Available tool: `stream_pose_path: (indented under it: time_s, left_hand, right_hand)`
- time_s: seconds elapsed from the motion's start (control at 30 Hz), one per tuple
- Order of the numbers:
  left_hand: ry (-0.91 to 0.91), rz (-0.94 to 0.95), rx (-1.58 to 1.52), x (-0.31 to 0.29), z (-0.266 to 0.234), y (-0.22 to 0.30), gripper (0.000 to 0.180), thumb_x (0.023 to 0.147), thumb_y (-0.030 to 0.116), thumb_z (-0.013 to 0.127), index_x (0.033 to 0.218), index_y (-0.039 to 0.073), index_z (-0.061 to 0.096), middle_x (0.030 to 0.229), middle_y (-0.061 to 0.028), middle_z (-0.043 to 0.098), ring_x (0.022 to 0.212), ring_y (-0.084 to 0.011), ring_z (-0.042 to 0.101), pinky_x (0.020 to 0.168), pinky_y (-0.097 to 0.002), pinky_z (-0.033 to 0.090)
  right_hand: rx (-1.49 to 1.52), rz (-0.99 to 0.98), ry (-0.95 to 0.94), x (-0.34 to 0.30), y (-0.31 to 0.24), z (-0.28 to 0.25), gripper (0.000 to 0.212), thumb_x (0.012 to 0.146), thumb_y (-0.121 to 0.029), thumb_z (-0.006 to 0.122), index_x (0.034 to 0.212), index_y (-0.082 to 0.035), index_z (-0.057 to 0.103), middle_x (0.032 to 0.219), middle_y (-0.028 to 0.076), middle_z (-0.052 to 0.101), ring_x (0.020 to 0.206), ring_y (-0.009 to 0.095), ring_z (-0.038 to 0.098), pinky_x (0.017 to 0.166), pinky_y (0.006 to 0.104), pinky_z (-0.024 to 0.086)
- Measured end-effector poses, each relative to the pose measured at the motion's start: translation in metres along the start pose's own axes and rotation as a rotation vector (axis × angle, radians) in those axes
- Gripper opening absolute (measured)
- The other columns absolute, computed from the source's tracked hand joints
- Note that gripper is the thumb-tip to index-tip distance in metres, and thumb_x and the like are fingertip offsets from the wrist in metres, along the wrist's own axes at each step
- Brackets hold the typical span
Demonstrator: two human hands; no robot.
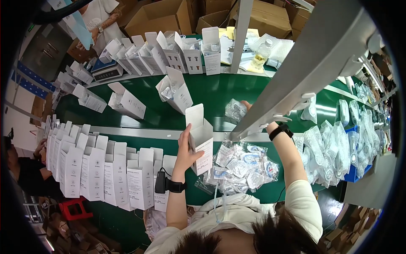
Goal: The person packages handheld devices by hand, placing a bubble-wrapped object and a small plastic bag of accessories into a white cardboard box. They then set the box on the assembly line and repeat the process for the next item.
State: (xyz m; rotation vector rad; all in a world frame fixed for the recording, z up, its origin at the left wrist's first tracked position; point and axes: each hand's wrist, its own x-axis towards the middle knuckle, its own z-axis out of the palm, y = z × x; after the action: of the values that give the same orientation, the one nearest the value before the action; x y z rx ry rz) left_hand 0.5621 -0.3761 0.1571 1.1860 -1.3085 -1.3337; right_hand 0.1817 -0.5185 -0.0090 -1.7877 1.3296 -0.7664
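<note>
My left hand [185, 146] is closed around the side of a tall white carton [202, 142], thumb on its printed front. The carton's top flap stands open, and it tilts slightly over the table's far edge. Beyond it, my right hand [247, 105] reaches over the green belt, mostly hidden behind a grey metal post. Its visible fingers pinch the edge of a small clear plastic bag [235, 110]; what the bag holds is too blurred to name. Between my forearms lies a pile of small clear packets [245, 165] with white and blue parts inside.
Rows of open white cartons [114, 178] stand at the left. More open cartons [173, 91] sit on the green belt [211, 93] and along its far side. The grey post [304, 63] crosses the right. Bagged items [325, 148] fill a blue bin [353, 171]. Two other people are at left.
</note>
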Motion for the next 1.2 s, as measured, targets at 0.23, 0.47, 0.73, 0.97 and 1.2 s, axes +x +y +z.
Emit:
stream_pose_path:
  time_s: [0.23, 0.47, 0.73, 0.97, 1.2]
  left_hand:
    - [-0.039, 0.344, 0.664, -0.047, 0.015, 0.039, 0.076, 0.054, 0.005, 0.075, 0.119, 0.013, 0.037, 0.122, -0.0121, 0.039, 0.109, -0.0288, 0.043, 0.087, -0.0366, 0.041]
    - [-0.061, 0.436, 0.582, -0.071, 0.054, 0.043, 0.070, 0.054, 0.010, 0.078, 0.108, 0.006, 0.034, 0.120, -0.0203, 0.039, 0.105, -0.0369, 0.044, 0.084, -0.0411, 0.041]
    - [0.156, 0.580, 0.690, -0.092, 0.058, 0.027, 0.075, 0.055, 0.004, 0.078, 0.108, 0.007, 0.025, 0.117, -0.0220, 0.037, 0.106, -0.0318, 0.043, 0.090, -0.0394, 0.037]
    - [0.400, 0.465, 0.194, -0.066, 0.012, -0.012, 0.070, 0.058, 0.003, 0.077, 0.105, 0.009, 0.024, 0.121, -0.0214, 0.032, 0.110, -0.0296, 0.039, 0.093, -0.0373, 0.033]
    - [0.312, 0.341, 0.300, -0.049, -0.021, -0.056, 0.067, 0.061, 0.005, 0.075, 0.107, 0.010, 0.026, 0.113, -0.0143, 0.034, 0.107, -0.0250, 0.039, 0.088, -0.0354, 0.037]
  right_hand:
    - [0.665, 0.146, 0.384, -0.123, -0.223, -0.050, 0.087, 0.066, -0.005, 0.064, 0.135, -0.013, 0.012, 0.118, 0.020, 0.042, 0.107, 0.033, 0.048, 0.088, 0.0423, 0.044]
    - [1.034, -0.096, 0.871, -0.133, -0.338, 0.038, 0.076, 0.068, -0.002, 0.065, 0.127, -0.009, 0.018, 0.113, 0.014, 0.041, 0.105, 0.029, 0.048, 0.083, 0.0382, 0.045]
    - [-0.049, -0.323, 0.759, -0.124, -0.341, 0.097, 0.048, 0.073, -0.015, 0.068, 0.113, -0.006, 0.042, 0.113, 0.012, 0.041, 0.105, 0.023, 0.044, 0.087, 0.0310, 0.038]
    - [0.010, -0.029, 0.460, -0.136, -0.229, 0.050, 0.022, 0.074, -0.016, 0.062, 0.091, -0.003, 0.062, 0.097, 0.013, 0.057, 0.094, 0.031, 0.052, 0.077, 0.0375, 0.043]
    - [-0.521, 0.195, -0.059, -0.139, -0.107, 0.037, 0.025, 0.065, -0.011, 0.068, 0.086, -0.003, 0.060, 0.096, 0.014, 0.058, 0.087, 0.031, 0.054, 0.076, 0.0371, 0.043]
